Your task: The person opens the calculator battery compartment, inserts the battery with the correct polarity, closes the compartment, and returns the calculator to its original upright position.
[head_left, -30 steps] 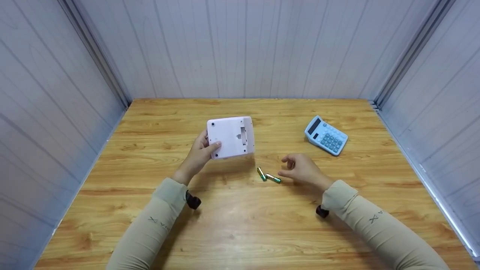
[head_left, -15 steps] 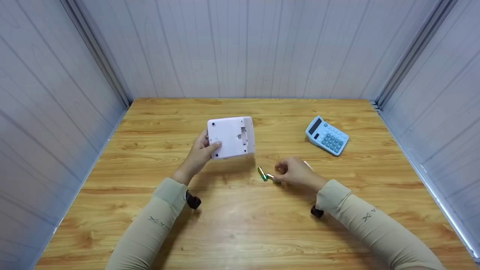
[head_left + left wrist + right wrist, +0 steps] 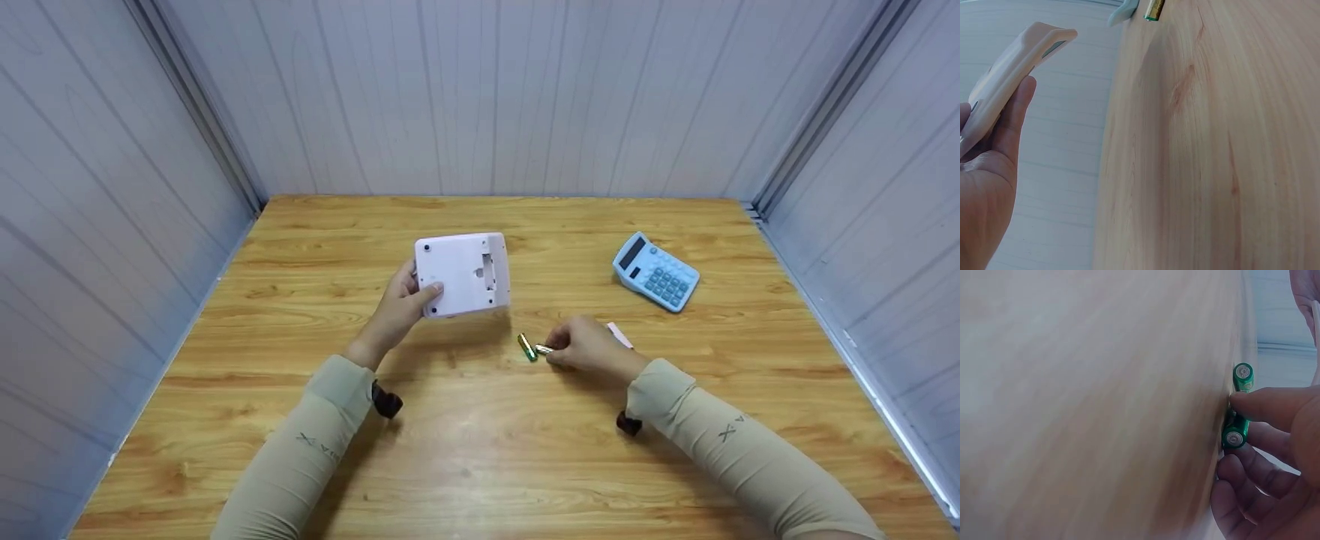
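My left hand (image 3: 395, 313) grips a pale pink calculator (image 3: 457, 270) above the table, thumb across its back. The back faces up, with the battery compartment (image 3: 489, 271) uncovered and no battery in it. In the left wrist view the calculator (image 3: 1010, 70) shows edge-on, tilted. My right hand (image 3: 589, 346) pinches a green and gold battery (image 3: 543, 349) at the tabletop; the fingers hide part of it. From the right wrist, thumb and fingers lie on either side of that battery (image 3: 1234, 438). A second, similar battery (image 3: 527, 347) lies just left of it.
A light blue calculator (image 3: 657, 274) sits face up at the back right of the wooden table (image 3: 465, 465). Behind my right hand lies a small pale pink strip (image 3: 619, 335), partly hidden. Panelled walls (image 3: 495, 97) enclose the back and sides.
My right hand has moved left and down onto the right-hand battery and now pinches it. The pink strip has come into view behind that hand. The left hand and calculator stay put.
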A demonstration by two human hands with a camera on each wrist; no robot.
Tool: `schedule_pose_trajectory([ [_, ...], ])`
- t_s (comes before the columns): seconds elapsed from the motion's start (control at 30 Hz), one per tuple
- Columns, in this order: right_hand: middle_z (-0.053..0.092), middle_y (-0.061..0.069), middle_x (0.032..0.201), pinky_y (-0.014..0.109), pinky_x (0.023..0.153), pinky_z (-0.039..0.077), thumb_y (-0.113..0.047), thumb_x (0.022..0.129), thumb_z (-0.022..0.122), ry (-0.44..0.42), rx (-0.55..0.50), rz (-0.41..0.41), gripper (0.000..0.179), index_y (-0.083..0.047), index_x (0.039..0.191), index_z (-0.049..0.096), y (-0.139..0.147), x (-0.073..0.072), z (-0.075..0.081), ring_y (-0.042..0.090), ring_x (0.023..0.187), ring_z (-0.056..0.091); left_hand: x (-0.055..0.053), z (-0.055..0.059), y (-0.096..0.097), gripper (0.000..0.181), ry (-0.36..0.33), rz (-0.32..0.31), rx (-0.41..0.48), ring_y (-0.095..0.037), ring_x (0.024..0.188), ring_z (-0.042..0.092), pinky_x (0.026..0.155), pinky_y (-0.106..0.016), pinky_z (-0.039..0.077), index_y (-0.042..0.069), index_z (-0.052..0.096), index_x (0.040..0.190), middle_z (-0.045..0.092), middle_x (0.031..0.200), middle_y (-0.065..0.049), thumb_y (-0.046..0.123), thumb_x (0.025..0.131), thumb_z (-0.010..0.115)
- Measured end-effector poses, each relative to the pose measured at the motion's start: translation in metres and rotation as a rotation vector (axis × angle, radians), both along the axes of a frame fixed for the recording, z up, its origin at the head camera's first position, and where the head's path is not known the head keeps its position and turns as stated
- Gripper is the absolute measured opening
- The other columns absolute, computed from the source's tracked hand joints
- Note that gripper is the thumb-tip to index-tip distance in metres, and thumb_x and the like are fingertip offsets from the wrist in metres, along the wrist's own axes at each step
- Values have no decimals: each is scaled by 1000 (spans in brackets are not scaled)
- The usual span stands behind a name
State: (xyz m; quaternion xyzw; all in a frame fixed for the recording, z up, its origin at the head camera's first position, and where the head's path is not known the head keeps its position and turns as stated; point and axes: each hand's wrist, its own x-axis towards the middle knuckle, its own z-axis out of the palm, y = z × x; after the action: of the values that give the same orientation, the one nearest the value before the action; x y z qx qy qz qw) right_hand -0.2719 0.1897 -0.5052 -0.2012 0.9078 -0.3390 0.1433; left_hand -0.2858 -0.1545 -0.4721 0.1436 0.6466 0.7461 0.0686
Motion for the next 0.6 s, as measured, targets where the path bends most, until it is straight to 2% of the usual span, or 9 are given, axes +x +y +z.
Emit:
schedule_pose_trajectory([
  [0.23,73,-2,80,23,65,47,-8,88,78,72,33,27,6,-6,92,83,2,-2,0,7,71,56,2,1,1,64,20,-2,-10,-22,121,74,96,-41,66,3,24,169,58,151,-30,-1,111,51],
  [0.47,74,3,82,25,68,50,-6,92,78,23,-12,-16,7,-3,96,83,8,-6,11,11,74,59,1,2,3,61,17,0,-22,-23,122,73,97,-40,66,3,28,167,60,150,-28,0,111,52],
  [0.6,74,5,84,26,70,49,-7,94,79,50,-23,-26,6,-2,97,82,10,-10,21,12,77,59,0,1,5,59,11,-1,-19,-23,121,74,96,-41,66,2,30,166,61,149,-29,0,111,51],
])
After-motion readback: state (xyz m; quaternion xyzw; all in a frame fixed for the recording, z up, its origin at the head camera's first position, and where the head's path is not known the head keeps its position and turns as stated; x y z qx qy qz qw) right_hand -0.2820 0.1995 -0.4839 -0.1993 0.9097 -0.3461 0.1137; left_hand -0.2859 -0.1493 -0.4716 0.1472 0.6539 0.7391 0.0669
